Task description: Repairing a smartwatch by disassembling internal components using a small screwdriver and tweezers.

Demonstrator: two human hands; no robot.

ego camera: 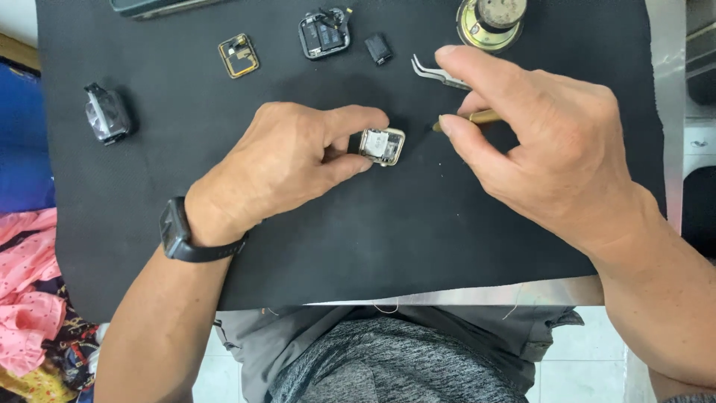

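Note:
My left hand (pixel 291 160) pinches a small silver square watch case (pixel 382 145) between thumb and forefinger, resting it on the black mat (pixel 335 224); a black watch is on that wrist. My right hand (pixel 537 142) hovers just right of the case, fingers curled over a thin brass-coloured tool (pixel 466 119) whose tip points left toward the case. Curved steel tweezers (pixel 436 72) lie under the right forefinger; whether the hand grips them is unclear.
On the mat's far side lie a gold square frame (pixel 239 55), an opened dark watch body (pixel 324 33), a small black block (pixel 379 48) and a round speaker (pixel 491 24). A dark wrapped part (pixel 108 113) sits at left. Pink cloth (pixel 30 291) hangs lower left.

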